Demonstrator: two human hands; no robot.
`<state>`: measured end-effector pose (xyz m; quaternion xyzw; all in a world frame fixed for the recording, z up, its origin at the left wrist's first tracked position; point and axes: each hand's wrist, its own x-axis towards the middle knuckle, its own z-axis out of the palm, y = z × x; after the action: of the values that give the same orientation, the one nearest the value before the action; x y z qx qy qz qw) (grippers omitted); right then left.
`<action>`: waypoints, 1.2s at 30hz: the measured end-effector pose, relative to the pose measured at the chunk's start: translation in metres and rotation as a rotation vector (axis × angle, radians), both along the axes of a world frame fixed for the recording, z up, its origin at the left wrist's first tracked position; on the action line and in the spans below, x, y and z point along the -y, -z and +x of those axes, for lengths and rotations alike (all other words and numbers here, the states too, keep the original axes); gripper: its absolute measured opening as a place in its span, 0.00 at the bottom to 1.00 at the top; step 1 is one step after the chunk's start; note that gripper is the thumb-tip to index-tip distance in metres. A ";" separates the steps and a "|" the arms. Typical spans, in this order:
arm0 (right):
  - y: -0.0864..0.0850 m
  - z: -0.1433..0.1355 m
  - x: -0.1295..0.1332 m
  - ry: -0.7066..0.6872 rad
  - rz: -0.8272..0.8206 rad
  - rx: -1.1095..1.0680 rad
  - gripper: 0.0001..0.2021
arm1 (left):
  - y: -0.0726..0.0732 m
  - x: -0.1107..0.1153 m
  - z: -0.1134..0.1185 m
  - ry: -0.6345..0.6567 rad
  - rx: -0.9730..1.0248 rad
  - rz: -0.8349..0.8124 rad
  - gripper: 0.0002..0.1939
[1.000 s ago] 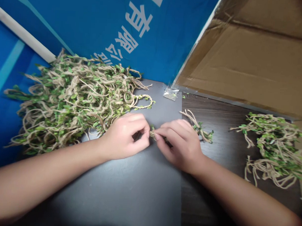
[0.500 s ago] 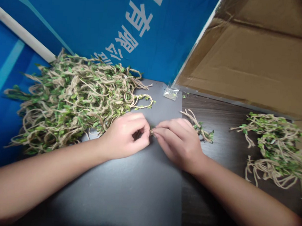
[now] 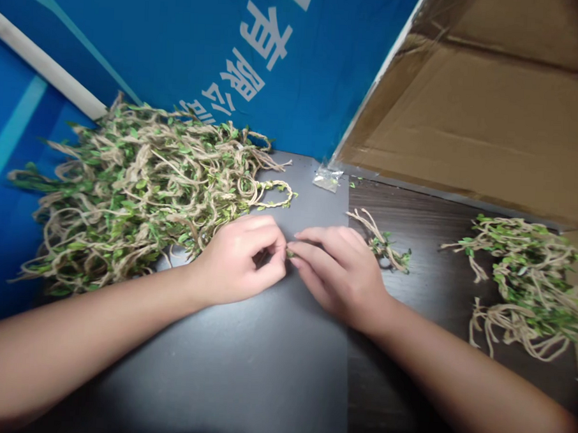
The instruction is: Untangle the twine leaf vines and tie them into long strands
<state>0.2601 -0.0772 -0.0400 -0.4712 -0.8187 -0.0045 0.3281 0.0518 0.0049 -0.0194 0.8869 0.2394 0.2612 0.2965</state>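
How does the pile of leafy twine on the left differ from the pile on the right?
The left pile is far larger and denser; the right pile is small and loose. The left pile lies against the blue board, the right pile near the cardboard. Both are jute twine with small green leaves.

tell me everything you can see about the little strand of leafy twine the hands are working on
The leafy twine strand is a short length of tan, jute-like cord with small green leaves along it. One end is pinched between the fingertips of the left hand and the right hand, mostly hidden there. The rest trails out behind the right hand and lies flat on the dark table, its far end splitting into a few loose cords. It lies apart from the heaps on either side.
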 end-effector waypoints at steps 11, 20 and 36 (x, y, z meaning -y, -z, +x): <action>-0.001 -0.001 -0.002 0.092 -0.064 -0.161 0.04 | 0.001 0.000 -0.001 -0.002 0.002 0.001 0.07; -0.002 0.000 -0.003 0.004 -0.115 -0.346 0.05 | 0.001 0.000 0.000 -0.020 0.008 0.000 0.06; 0.002 0.000 -0.001 0.058 -0.005 0.037 0.08 | 0.003 -0.001 0.000 -0.025 -0.001 0.030 0.06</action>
<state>0.2605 -0.0762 -0.0419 -0.4954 -0.8106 -0.0205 0.3115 0.0516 0.0060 -0.0228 0.8884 0.2467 0.2678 0.2797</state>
